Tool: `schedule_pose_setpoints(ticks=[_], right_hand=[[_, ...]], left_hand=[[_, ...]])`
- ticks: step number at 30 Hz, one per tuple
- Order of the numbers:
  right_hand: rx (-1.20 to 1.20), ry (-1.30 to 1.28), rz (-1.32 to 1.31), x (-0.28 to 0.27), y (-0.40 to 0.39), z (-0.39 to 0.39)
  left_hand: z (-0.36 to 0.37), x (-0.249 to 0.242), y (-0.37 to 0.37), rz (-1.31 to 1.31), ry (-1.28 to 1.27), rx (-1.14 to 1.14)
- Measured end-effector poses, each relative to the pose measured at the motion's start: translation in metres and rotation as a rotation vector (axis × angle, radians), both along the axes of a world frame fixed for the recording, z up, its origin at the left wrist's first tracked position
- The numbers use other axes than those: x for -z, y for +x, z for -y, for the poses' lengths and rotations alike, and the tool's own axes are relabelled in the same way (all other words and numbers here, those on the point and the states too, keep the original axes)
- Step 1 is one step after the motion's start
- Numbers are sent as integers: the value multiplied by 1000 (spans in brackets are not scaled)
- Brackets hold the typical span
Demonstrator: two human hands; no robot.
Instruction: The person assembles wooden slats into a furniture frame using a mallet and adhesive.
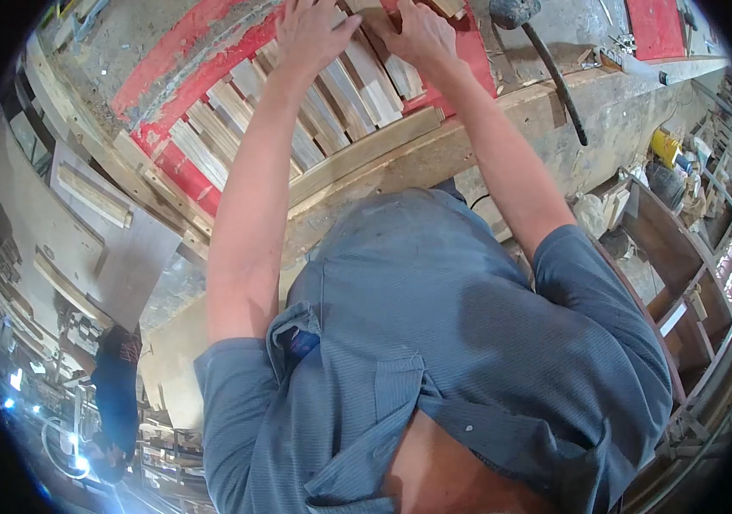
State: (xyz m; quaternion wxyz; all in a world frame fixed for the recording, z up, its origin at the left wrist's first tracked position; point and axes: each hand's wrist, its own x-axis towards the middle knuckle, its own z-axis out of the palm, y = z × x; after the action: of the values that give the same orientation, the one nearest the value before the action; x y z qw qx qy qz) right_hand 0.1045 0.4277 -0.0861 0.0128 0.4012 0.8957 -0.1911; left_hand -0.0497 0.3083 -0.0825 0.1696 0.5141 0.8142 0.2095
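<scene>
Rows of wooden strips (332,107) lie side by side on a red sheet (188,171) on the workbench. My left hand (310,36) rests over the strips at the top of the view, its fingers spread. Just to its right, my right hand (422,38) reaches over the strips, its fingertips at a brown piece near the top edge; whether it grips that piece is unclear. A long wooden batten (366,156) runs along the near ends of the strips. Right of my right hand lies a mallet (516,12) with a dark handle.
A hand saw (632,64) lies on the bench at the right. Wooden frames (683,283) stand at the lower right. Boards (92,231) lean at the left, and another person (117,394) is at the lower left.
</scene>
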Motion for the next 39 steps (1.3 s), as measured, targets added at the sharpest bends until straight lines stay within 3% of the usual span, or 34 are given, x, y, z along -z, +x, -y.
schedule_pose_setpoints(ticks=[3,5,7,11,12,14,18,23,28,30,33,35,39], right_hand=[[-144,-72,36,6,12,-1],[-217,-99,47,4,25,-1],[-229,-288,-78,-1,38,-3],[-246,-296,-93,-4,49,0],[-214,-293,-35,-5,52,1],[-182,-288,20,-6,59,3],[-107,-357,33,-4,65,8],[-16,-552,135,-5,66,9],[103,-410,-67,-8,72,36],[117,-494,-111,-4,76,29],[48,-522,-81,0,79,22],[-41,-473,-11,1,78,22],[105,-540,-96,2,79,21]], left_hand=[[-17,-9,19,-174,160,-147],[-19,-16,22,45,13,-143],[-23,-15,18,91,41,-176],[-41,4,4,93,77,-107],[-42,4,2,96,74,-107],[-47,-14,-7,150,-85,189],[-44,-8,0,69,64,110],[-52,1,-10,108,-144,145],[-45,6,0,145,-13,8],[-47,-7,0,164,1,-52],[-54,-20,-5,254,-204,23],[-50,2,2,18,38,-21],[-55,-8,4,125,-1,-46]])
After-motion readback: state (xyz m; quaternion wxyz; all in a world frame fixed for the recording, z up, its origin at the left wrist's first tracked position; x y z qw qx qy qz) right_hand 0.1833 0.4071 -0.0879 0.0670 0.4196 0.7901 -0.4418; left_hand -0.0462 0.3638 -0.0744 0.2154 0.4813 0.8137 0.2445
